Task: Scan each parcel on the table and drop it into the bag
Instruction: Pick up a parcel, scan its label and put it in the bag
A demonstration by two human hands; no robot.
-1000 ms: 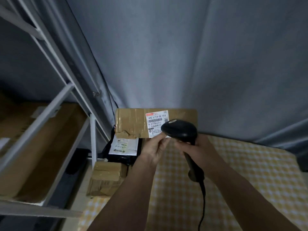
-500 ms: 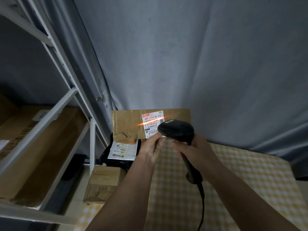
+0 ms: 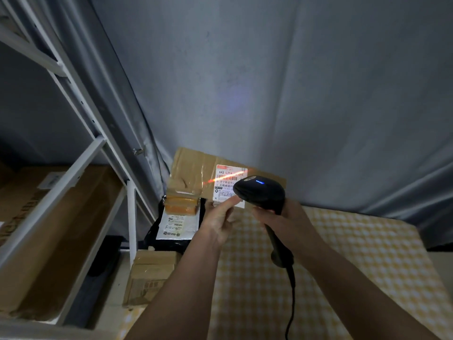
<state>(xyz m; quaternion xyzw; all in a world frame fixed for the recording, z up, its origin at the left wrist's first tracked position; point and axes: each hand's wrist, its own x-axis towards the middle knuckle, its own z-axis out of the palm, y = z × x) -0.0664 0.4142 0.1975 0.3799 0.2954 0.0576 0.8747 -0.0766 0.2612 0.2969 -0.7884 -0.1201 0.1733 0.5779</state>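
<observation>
We hold the flat cardboard parcel [image 3: 196, 173] up above the worktop's [image 3: 355, 253] far edge, left hand [image 3: 218, 219] pinching its lower edge by the label, right hand [image 3: 284, 222] wrapped round the scanner [image 3: 259, 192]. It looks light and stiff, its tape wrinkled, so gripping a long edge should suit it best.

Dim grey curtain [image 3: 269, 82] behind; white metal shelving [image 3: 73, 153] at left; yellow checked tablecloth [image 3: 355, 253].

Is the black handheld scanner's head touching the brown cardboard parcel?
Cannot tell. In the head view the black handheld scanner overlaps the brown cardboard parcel, hiding any gap; its red beam crosses the label.
</observation>
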